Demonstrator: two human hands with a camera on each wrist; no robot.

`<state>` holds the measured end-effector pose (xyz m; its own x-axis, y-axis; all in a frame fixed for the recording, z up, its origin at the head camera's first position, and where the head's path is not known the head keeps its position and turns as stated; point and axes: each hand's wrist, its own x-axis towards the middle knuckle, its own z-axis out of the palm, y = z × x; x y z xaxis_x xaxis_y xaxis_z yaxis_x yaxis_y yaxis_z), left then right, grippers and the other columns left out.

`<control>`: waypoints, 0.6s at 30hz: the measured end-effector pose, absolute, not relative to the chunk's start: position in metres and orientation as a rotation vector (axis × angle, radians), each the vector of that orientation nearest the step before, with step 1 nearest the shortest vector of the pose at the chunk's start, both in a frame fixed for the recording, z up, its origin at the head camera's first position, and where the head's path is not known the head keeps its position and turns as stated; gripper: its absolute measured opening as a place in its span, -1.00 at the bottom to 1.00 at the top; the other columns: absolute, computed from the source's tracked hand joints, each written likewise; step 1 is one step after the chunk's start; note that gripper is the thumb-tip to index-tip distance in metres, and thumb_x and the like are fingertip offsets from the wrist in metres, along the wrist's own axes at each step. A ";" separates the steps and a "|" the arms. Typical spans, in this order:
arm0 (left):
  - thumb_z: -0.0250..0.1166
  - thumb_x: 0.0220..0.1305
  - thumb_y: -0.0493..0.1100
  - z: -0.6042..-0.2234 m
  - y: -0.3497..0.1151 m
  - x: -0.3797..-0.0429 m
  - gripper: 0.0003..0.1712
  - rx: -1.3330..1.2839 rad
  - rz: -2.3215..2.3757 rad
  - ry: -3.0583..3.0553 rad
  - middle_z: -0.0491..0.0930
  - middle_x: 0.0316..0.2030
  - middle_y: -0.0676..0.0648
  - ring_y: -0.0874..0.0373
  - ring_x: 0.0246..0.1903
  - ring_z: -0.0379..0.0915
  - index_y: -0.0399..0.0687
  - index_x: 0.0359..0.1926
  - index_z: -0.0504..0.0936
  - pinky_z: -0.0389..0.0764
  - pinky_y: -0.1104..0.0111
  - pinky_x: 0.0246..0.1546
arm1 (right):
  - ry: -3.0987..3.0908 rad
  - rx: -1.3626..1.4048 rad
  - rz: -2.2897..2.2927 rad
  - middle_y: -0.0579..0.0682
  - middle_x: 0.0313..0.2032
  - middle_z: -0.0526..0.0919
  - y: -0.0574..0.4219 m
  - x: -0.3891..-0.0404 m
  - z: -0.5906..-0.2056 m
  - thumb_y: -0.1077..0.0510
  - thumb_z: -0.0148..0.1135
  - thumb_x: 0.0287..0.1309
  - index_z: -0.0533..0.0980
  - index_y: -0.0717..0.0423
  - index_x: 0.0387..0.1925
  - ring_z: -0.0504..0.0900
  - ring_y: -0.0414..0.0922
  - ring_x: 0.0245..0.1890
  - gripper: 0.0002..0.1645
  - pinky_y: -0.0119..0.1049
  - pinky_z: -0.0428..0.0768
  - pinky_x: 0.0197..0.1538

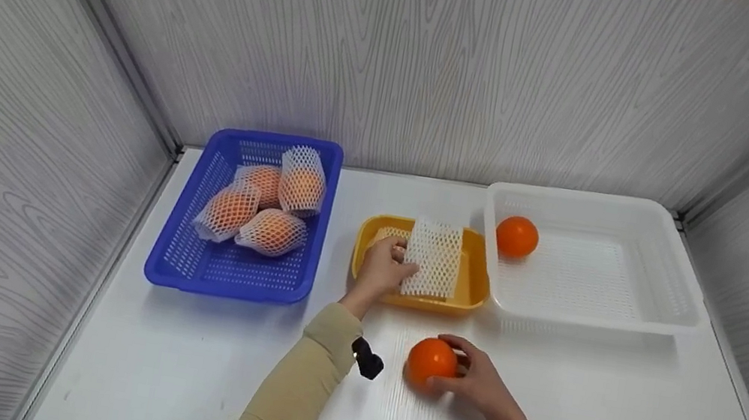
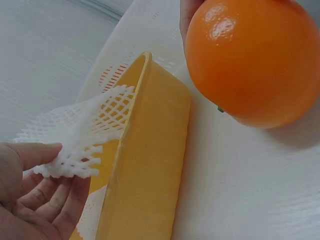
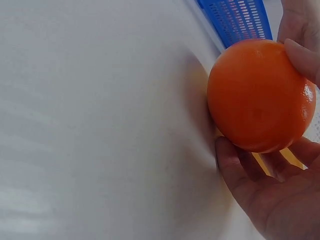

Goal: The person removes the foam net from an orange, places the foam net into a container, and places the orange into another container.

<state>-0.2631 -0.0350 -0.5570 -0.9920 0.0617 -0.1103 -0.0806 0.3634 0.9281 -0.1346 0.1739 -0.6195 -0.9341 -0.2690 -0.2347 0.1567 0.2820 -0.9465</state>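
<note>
My left hand [image 1: 383, 269] pinches a white foam net sleeve [image 1: 433, 259] between thumb and fingers, over the yellow basket [image 1: 472, 306]. In the left wrist view the foam net sleeve [image 2: 75, 132] hangs flat across the basket's rim, and more white netting lies inside. Nearer the front, my right hand [image 1: 478, 385] grips an orange [image 1: 431, 364] from its right side, fingers and thumb around it. The right wrist view has this bare orange [image 3: 261, 95] close up, held by the right hand [image 3: 272, 195].
A blue basket [image 1: 228, 290] on the left holds several oranges in white foam nets. On the right, a white basket [image 1: 592, 319] holds one bare orange [image 1: 517, 237] by its left wall. Grey wood-grain panels [image 1: 430, 60] border the white table [image 1: 164, 373].
</note>
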 end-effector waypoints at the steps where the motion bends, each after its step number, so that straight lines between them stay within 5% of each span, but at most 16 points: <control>1: 0.42 0.14 -0.32 -0.558 -0.034 -0.263 -0.57 -0.043 1.700 2.497 0.60 -0.27 -0.07 0.12 -0.30 0.51 -0.20 0.05 0.58 0.58 0.37 -0.38 | 2.212 -0.101 -1.692 0.13 0.26 0.41 0.175 -0.134 -0.620 0.18 0.54 -0.09 0.38 0.14 0.30 0.50 0.10 0.10 -0.13 0.10 0.40 0.18; 10: 0.44 0.13 -0.33 -0.563 -0.024 -0.264 -0.59 -0.070 1.768 2.398 0.63 -0.26 -0.11 0.09 -0.39 0.58 -0.25 0.03 0.60 0.63 0.33 -0.52 | 2.186 -0.092 -1.730 0.13 0.25 0.41 0.178 -0.133 -0.620 0.18 0.54 -0.08 0.37 0.15 0.31 0.52 0.07 0.05 -0.12 0.00 0.43 0.13; 18: 0.39 0.18 -0.36 -0.576 -0.023 -0.267 -0.37 0.178 1.651 2.437 0.59 -0.10 -0.20 0.07 -0.18 0.60 -0.29 0.28 0.44 0.65 0.34 -0.27 | 2.193 -0.016 -1.699 0.10 0.26 0.41 0.174 -0.134 -0.618 0.15 0.54 -0.07 0.36 0.12 0.32 0.51 0.06 0.07 -0.11 0.05 0.41 0.17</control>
<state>-0.2667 -0.0233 -0.5763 -0.9743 0.2059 -0.0912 -0.0083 0.3717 0.9283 -0.1335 0.1740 -0.6184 -0.9331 -0.2292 -0.2773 0.2113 0.2747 -0.9380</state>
